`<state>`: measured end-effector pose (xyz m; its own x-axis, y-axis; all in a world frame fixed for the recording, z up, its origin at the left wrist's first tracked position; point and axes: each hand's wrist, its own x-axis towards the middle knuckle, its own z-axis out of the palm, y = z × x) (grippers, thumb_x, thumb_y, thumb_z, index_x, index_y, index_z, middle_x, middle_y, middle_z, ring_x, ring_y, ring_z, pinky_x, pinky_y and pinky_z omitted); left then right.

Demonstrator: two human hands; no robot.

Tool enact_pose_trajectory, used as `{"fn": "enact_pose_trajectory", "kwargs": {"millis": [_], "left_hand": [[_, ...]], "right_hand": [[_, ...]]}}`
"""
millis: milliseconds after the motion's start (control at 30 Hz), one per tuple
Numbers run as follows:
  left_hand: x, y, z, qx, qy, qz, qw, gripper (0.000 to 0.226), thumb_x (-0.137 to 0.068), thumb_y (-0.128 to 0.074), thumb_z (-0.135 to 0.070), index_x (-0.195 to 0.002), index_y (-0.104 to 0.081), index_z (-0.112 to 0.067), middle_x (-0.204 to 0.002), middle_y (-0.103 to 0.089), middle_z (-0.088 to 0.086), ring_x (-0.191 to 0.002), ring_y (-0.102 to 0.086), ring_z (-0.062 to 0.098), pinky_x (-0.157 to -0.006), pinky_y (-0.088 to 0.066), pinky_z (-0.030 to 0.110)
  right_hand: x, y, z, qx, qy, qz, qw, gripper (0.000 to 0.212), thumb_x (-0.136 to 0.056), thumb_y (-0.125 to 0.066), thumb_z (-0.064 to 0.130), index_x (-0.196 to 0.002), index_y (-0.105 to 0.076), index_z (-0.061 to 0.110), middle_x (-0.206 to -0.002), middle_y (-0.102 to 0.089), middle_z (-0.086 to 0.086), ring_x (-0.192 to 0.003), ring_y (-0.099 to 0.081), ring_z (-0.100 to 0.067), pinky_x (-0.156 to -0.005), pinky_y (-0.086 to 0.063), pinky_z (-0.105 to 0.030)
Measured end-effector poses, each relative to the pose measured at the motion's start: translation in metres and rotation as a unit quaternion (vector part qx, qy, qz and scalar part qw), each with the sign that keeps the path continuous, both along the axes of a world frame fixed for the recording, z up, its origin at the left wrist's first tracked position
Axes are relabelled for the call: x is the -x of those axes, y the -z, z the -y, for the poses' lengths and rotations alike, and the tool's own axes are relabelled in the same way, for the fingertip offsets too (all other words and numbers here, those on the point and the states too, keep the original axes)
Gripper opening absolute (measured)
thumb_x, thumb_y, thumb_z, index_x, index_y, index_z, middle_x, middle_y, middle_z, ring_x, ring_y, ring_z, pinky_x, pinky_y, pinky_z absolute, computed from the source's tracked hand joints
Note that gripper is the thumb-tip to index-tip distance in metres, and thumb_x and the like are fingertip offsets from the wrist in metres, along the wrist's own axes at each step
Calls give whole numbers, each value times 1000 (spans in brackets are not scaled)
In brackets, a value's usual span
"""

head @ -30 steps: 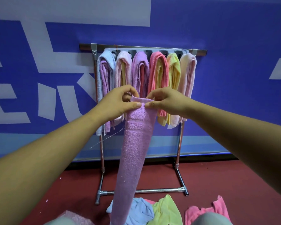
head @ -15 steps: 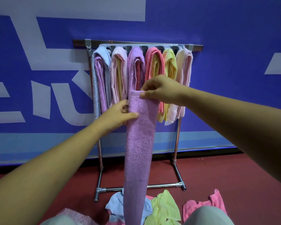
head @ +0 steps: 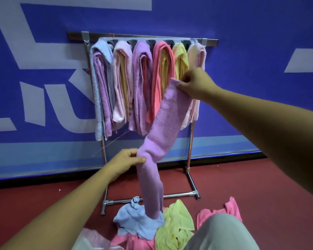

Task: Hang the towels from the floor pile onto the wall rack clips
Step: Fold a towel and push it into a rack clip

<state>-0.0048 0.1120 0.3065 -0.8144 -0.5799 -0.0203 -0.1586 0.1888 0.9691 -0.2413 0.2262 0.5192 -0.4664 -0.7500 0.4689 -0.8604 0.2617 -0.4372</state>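
Observation:
A long folded purple towel (head: 163, 127) hangs slanted in front of the rack, its lower end touching the floor pile. My right hand (head: 193, 83) pinches its top end, in front of the yellow and pale pink hung towels. Lower down, my left hand (head: 125, 161) grips the towel's middle from the left. The metal rack (head: 141, 36) stands against the blue wall with several folded towels (head: 143, 83) hanging side by side from its clips. The floor pile (head: 152, 226) holds blue, yellow and pink towels.
The rack's metal legs and base bar (head: 177, 194) rest on the red floor just behind the pile. A pink towel (head: 222, 212) lies to the right of the pile. My knees in grey fabric (head: 222, 233) show at the bottom edge.
My left hand slid down from the towel's top to its middle. My right hand carried the top end rightward, so the towel now hangs slanted.

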Motion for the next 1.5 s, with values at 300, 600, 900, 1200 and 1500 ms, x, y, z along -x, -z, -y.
{"fn": "enact_pose_trajectory", "kwargs": {"millis": [300,600,900,1200,1500], "left_hand": [[8,-102,-2,-111,80,-165,977,30,-77,-56,-4,-103,-71,-5,-95,-73,10,-87,-69,18,-80,-54,25],[24,-134,-11,-111,123,-127,978,29,-82,-57,2,-110,-66,1,-106,-69,16,-97,-66,23,-87,-54,33],[21,-123,-9,-71,119,-26,990,31,-82,-65,-14,-110,-65,-2,-93,-68,5,-79,-63,11,-66,-51,19],[33,-141,2,-173,98,-60,978,45,-67,-81,-25,-107,-73,-7,-97,-40,3,-79,-41,19,-73,-40,28],[92,-195,1,-129,117,-81,981,55,-77,-60,-15,-128,-60,3,-137,-50,33,-112,-50,36,-106,-37,47]], "right_hand": [[27,80,-17,-301,25,2,953,20,-82,-75,27,-67,-64,18,-67,-59,-1,-71,-52,-22,-54,-42,-25],[-30,57,-1,-133,-375,499,770,24,-101,-53,18,-115,-60,1,-89,-64,-3,-80,-60,-14,-79,-49,-25],[-26,39,-11,-176,-346,391,834,18,-100,-51,2,-83,-57,3,-67,-59,-3,-57,-56,-10,-55,-45,-19],[18,37,-27,-160,-277,448,835,13,-96,-51,2,-84,-51,7,-71,-52,-4,-60,-52,-12,-54,-43,-21],[50,-1,-22,-172,-360,487,777,25,-90,-58,14,-78,-79,14,-78,-74,0,-71,-70,-11,-67,-56,-23]]}}
